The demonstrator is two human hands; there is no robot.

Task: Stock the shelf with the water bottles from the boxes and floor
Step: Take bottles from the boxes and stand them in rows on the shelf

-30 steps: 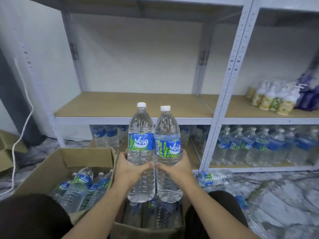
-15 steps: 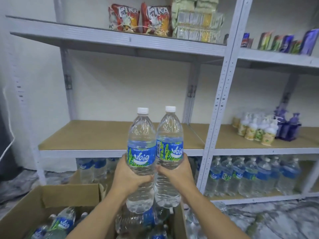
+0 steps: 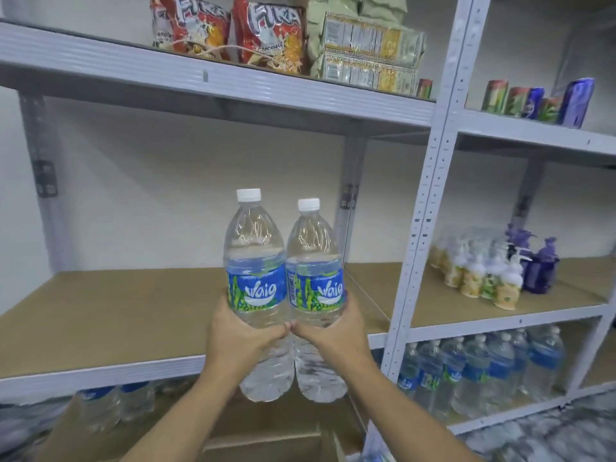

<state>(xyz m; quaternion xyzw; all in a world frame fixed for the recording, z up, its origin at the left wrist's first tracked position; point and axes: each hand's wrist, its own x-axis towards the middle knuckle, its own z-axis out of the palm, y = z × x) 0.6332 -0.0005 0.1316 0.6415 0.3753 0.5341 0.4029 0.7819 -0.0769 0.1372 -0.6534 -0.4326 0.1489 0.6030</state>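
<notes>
- Left hand, at 6 o'clock of centre: fingers curled round the lower body of the left bottle, just under its blue-and-green label.
- Right hand, at 5 o'clock: fingers curled in the same way round the right bottle; the two hands meet at the fingertips between the bottles.
- Both bottles are upright, white-capped, side by side and touching, and are held in the air in front of the middle shelf. The left cap stands higher than the right.
- The middle shelf, a brown board on a grey frame, runs from 9 o'clock to centre.
- Grey upright post, at 3 o'clock, divides the shelving into two bays.
- Top shelf, 12 o'clock: red snack bags beside pale green packs. At 2 o'clock, small cans, blurred.
- Right bay, 3 o'clock: pump bottles just beside purple bottles.
- Lowest shelf, 4 o'clock: stocked water bottles standing in rows. More stand at 8 o'clock, blurred.
- Cardboard box, at 6 o'clock, below the held bottles.
</notes>
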